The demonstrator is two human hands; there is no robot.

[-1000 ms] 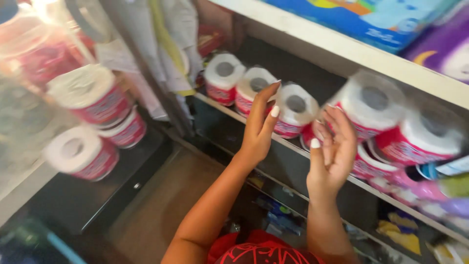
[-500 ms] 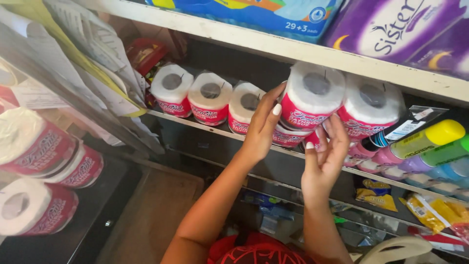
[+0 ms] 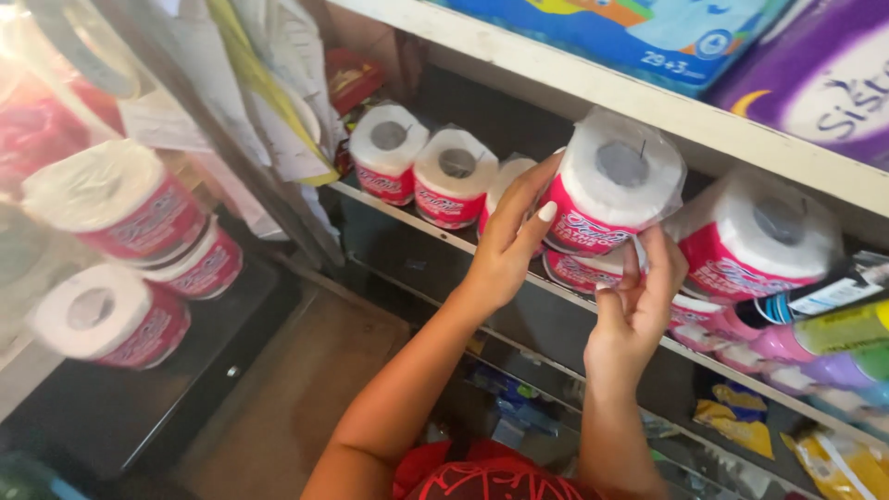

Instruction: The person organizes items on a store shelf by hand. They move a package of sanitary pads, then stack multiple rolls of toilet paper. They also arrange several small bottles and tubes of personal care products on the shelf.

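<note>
My left hand (image 3: 507, 239) and my right hand (image 3: 639, 296) hold one wrapped toilet roll (image 3: 611, 185), white with a pink band, at the front of a white shelf (image 3: 519, 268). The left palm presses its left side; the right fingers pinch its lower right wrapper. Under it lies another roll (image 3: 579, 268). Two more rolls (image 3: 387, 151) (image 3: 451, 174) stand to the left on the shelf, a third half hidden behind my left hand. To the right sits a further roll (image 3: 755, 243).
Blue and purple packs (image 3: 648, 32) lie on the shelf above. Coloured bottles (image 3: 824, 329) lie at the right. Hanging papers (image 3: 269, 93) and a clear bag of several rolls (image 3: 111, 241) are at the left. Lower shelves hold small packets (image 3: 736, 417).
The view shifted left and up. My right fingers have closed from an open spread onto the roll's lower wrapper; the left hand stays on its side.
</note>
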